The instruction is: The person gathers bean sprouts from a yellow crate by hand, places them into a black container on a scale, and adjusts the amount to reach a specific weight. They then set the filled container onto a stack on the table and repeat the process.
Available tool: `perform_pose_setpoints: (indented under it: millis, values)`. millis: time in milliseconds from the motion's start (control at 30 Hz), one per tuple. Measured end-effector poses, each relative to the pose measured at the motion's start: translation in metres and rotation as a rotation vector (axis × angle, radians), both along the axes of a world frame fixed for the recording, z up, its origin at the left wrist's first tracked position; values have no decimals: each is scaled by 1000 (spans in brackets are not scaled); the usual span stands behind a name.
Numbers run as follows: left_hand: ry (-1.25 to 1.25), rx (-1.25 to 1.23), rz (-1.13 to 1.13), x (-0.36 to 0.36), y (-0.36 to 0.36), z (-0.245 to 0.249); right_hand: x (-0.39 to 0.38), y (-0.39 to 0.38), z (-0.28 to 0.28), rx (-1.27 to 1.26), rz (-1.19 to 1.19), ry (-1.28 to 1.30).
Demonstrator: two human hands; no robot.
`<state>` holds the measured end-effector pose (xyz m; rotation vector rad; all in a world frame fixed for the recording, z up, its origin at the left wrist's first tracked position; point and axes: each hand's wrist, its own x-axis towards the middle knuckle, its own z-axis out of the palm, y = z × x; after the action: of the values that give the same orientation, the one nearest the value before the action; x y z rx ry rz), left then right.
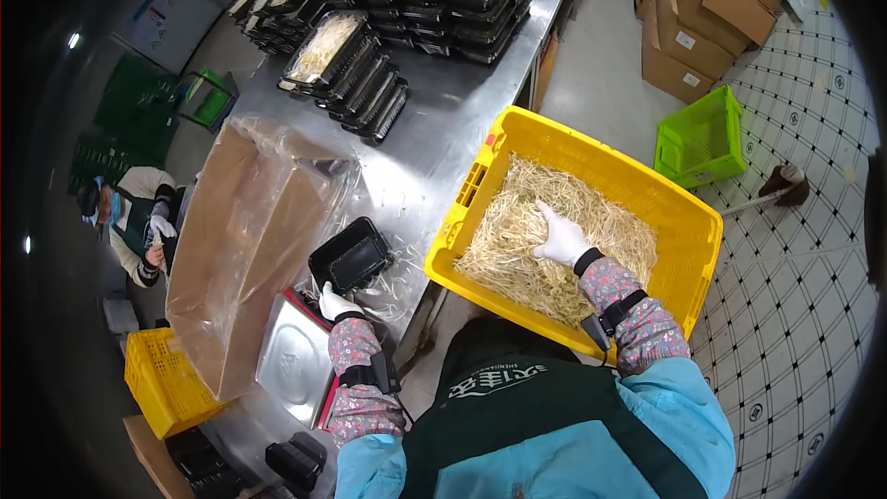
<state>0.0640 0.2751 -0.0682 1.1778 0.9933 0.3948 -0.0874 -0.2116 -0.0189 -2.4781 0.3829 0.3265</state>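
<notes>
My left hand [336,302], in a white glove, is closed on the near edge of a black plastic tray [351,255] that looks empty. Below that hand lies a scale [296,357] with a metal top and a red rim. My right hand [561,237], also gloved in white, rests on the pale bean sprouts [517,212] heaped in a large yellow crate [670,203]. Its thumb and forefinger are spread; the other fingers are partly hidden, and it holds nothing I can see. Loose sprouts lie around the black tray.
Stacks of filled black trays [434,0] stand on the metal table [443,120]. An open cardboard box [240,240] lined with plastic is at the left, beside a small yellow crate [166,379]. A co-worker [134,222] stands beyond. A green crate [700,140] sits on the floor.
</notes>
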Motion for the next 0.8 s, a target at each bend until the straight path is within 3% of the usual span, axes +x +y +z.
perform_pose_setpoints:
  millis: [67,167,400,500,533,567,600,667,733,800]
  values:
    - [-210,92,1,1,-19,24,10,1,30,-74,54,-76]
    - [-323,236,-75,3,-49,82,27,17,87,-174,140,-146]
    - [-732,1276,-514,-39,-114,225,82,120,157,-483,441,-412]
    - [-636,1523,-697,-60,-107,235,102,198,177,-463,594,-663]
    - [-551,1588,-755,-68,-97,234,108,228,186,-493,647,-616]
    - [-512,1592,-808,-72,-81,227,112,256,189,-456,668,-653]
    - [-471,1429,-821,-75,-62,218,115,284,190,-417,690,-688]
    - [-548,1265,-660,-79,-11,195,115,333,198,-258,819,-813]
    - [-486,957,-602,-95,35,182,116,382,190,-163,922,-875]
    - [-526,534,-541,-110,77,162,121,429,178,-127,1080,-731]
